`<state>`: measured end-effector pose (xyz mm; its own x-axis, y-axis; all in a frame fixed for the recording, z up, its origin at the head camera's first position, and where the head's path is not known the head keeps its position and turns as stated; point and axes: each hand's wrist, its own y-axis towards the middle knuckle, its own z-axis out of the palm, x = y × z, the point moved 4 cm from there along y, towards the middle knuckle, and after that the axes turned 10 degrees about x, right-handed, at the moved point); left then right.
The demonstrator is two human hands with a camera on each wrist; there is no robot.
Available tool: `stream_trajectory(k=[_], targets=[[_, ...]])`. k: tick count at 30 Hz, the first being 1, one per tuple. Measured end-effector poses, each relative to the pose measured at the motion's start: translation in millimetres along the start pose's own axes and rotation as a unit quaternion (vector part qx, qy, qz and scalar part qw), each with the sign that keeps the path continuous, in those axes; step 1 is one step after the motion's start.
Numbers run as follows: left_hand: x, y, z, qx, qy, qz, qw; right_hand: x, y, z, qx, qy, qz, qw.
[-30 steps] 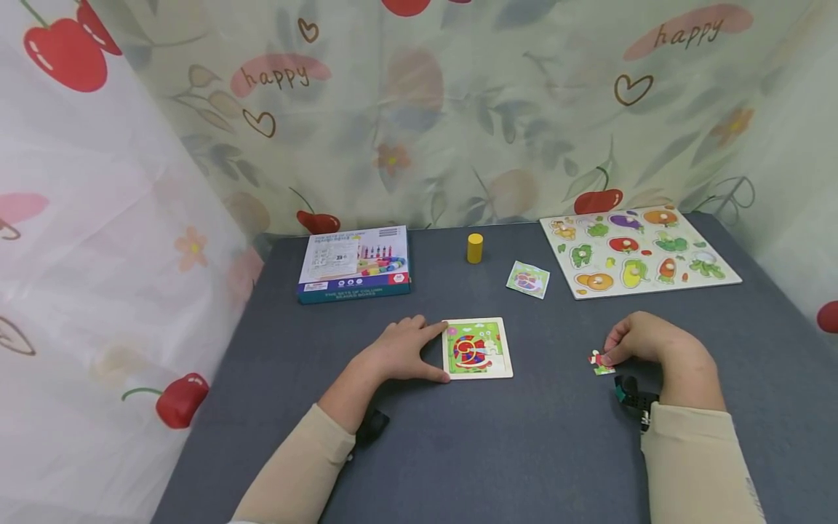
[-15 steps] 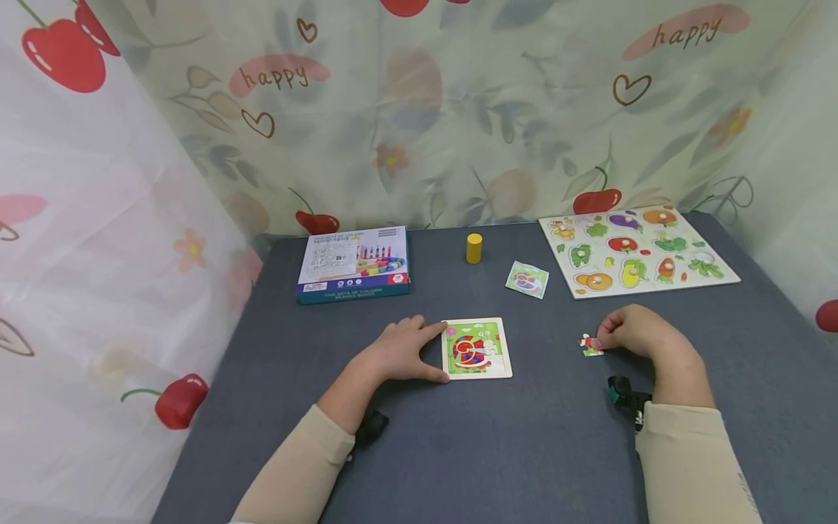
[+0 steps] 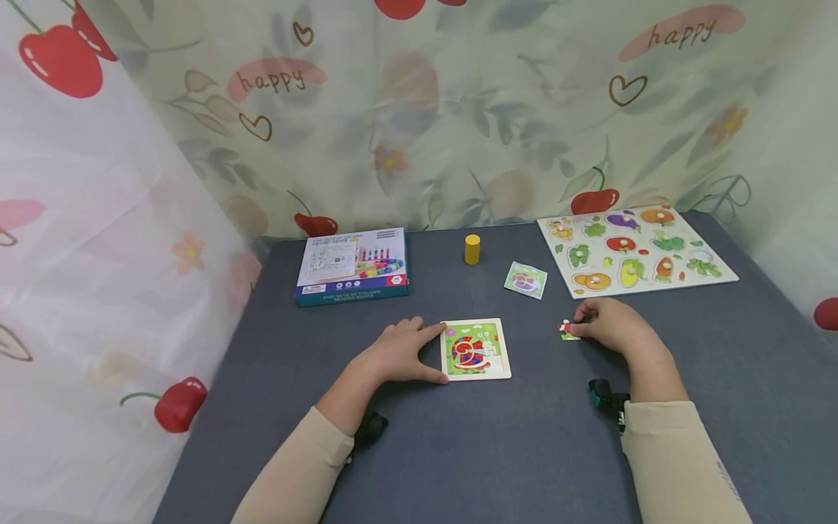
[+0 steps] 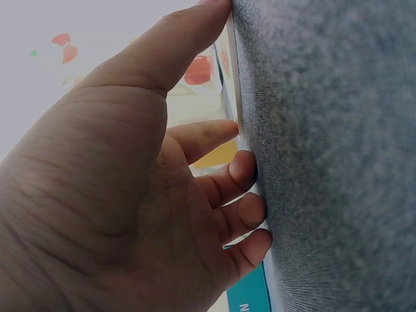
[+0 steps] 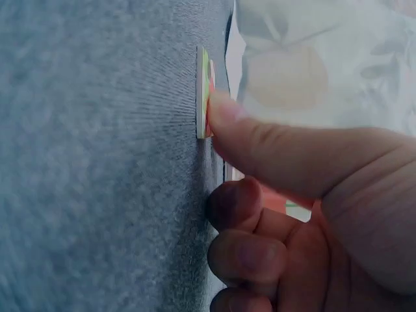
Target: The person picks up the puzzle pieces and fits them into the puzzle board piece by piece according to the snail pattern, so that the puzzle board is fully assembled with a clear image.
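Note:
A wooden jigsaw puzzle (image 3: 468, 351) with a snail picture lies flat on the grey table; bare wood shows at its lower right. My left hand (image 3: 401, 352) touches its left side, forefinger at the far corner and thumb at the near one, spread apart. In the left wrist view that hand's other fingers (image 4: 251, 209) bend against the tabletop. My right hand (image 3: 614, 329) holds a small red, white and green puzzle piece (image 3: 567, 332) to the right of the puzzle. The right wrist view has the thumb (image 5: 227, 112) on the piece's top; its other fingers curl beside it.
At the back left sits a boxed bead set (image 3: 352, 266). A yellow cylinder (image 3: 472, 249) stands at the back middle, with a small picture card (image 3: 525, 280) nearer. Behind my right hand lies a vegetable peg board (image 3: 638, 251). Patterned cloth (image 3: 406, 145) hangs behind the table.
My right hand has moved left and slightly away from me, bringing the puzzle piece closer to the snail puzzle. The left hand stays at the puzzle's left side.

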<state>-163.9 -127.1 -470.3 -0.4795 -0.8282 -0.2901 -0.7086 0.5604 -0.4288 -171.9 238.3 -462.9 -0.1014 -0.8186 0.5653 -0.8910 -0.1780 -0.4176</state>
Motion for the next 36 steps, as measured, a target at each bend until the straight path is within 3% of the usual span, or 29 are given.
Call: stream_trajectory(k=[5, 17, 27, 36], targets=[[0.1, 0.2, -1.2, 0.0, -0.004, 0.001, 1.0, -1, 1.3, -1, 0.029, 0.019, -0.021, 0.9992], [3.0, 4.1, -0.6, 0.002, 0.002, 0.003, 1.0, 17, 4.8, 6, 0.041, 0.033, -0.073, 0.996], [5.0, 3.8, -3.4, -0.006, 0.013, 0.006, 0.9999, 53, -10.1, 0, 0.016, 0.025, -0.108, 0.9937], [5.1, 3.5, 1.6, -0.005, -0.004, 0.005, 1.0, 81, -21.6, 8, 0.021, 0.011, -0.128, 0.9915]])
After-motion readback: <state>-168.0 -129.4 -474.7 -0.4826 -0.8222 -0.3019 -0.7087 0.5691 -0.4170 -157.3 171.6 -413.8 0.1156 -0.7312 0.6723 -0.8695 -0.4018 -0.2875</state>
